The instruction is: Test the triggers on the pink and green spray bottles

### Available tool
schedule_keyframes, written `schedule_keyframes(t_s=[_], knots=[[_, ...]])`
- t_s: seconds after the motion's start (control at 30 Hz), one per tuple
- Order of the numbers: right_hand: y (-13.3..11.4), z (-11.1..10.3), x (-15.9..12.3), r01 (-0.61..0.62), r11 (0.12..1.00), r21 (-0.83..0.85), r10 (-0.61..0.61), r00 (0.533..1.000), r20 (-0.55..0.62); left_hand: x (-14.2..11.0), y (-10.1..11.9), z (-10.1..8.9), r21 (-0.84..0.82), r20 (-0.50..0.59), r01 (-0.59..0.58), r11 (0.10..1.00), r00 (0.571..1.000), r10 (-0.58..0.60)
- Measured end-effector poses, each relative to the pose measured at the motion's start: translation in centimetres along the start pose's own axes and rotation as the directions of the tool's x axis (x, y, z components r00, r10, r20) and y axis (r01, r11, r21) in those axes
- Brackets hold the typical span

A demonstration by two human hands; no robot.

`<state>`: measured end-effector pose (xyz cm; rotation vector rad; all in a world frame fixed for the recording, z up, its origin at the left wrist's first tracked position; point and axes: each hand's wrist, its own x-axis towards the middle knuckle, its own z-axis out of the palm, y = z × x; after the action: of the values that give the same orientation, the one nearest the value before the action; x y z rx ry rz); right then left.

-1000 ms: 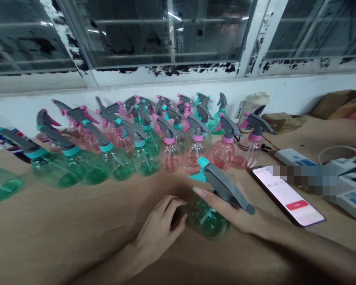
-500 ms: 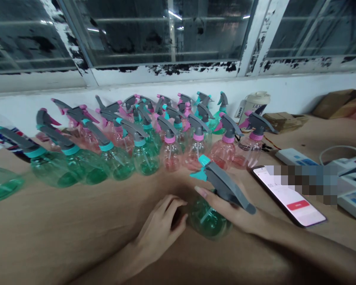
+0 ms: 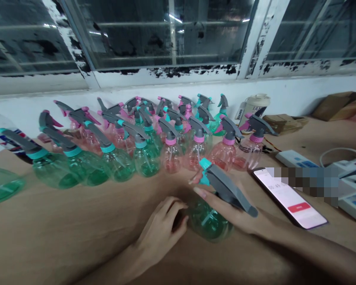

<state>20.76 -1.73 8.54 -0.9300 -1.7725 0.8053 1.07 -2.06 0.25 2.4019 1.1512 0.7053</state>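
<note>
Holding a green spray bottle (image 3: 212,225) in the right hand (image 3: 239,215), gripping just under its grey trigger head (image 3: 230,190), with the thumb laid along the near side and a fingertip beside the teal trigger (image 3: 205,180) (cannot tell whether pressing it). Having that bottle low over or on the brown table (image 3: 77,221), in front of the other bottles and right of centre. Resting the left hand (image 3: 163,225) just left of it, fingers loosely curled around nothing visible; cannot tell whether touching the bottle's wall. Facing a front row of teal-collared green bottles (image 3: 117,166) to the left and pink-collared bottles (image 3: 171,158) to the right, with more crowded behind, toward the white wall (image 3: 290,89). Showing a phone (image 3: 311,217) to the right of the held bottle, screen lit, red button visible (partly covered by a pixelated patch). Showing farther back a white power strip (image 3: 290,158), a coffee cup (image 3: 256,106) and cardboard boxes (image 3: 338,105).
</note>
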Motion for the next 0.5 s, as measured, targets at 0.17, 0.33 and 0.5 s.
schedule_keyframes(t_s=[0.17,0.33,0.5], knots=[[-0.4,0.1,-0.1,0.001,0.992,-0.129,-0.008,0.999,-0.054,-0.1,0.0,0.0,0.0,0.004,-0.021,1.0,1.0,0.021],[-0.1,0.0,-0.2,0.075,0.994,-0.081,-0.079,0.996,-0.046,-0.1,0.0,0.0,0.007,-0.005,-0.026,1.0,1.0,0.026],[0.8,0.0,-0.5,0.048,0.992,-0.113,-0.049,0.999,-0.003,0.0,-0.2,0.1,0.009,0.001,-0.026,1.0,1.0,0.026]])
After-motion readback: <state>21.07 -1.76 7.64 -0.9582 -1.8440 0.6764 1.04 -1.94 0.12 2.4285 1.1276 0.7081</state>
